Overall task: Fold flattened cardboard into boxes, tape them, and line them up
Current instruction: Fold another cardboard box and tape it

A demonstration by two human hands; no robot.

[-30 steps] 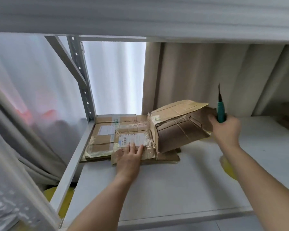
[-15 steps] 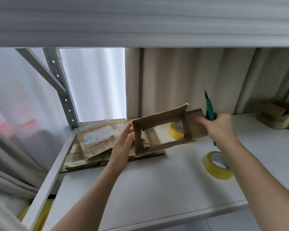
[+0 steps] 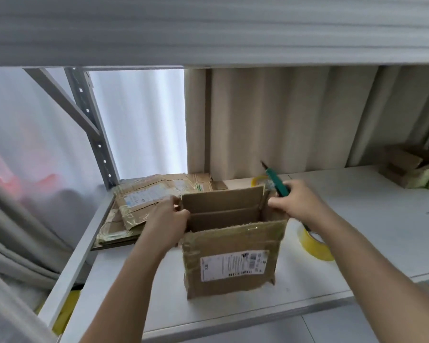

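A brown cardboard box with a white shipping label stands opened into a tube on the white shelf, its top open. My left hand grips the box's upper left edge. My right hand holds the upper right edge while also gripping a green-handled utility knife, blade pointing up and away. A stack of flattened cardboard lies at the shelf's back left corner. One yellow tape roll lies right of the box, partly behind my right arm.
A second yellow tape roll sits behind the box by the beige curtain. Folded boxes stand at the far right of the shelf. A grey metal upright bounds the left; another shelf runs overhead.
The cardboard has been lifted off the flat stack, pulled toward me and opened into an upright box in front of me. My left hand moved from the stack to the box's left edge.
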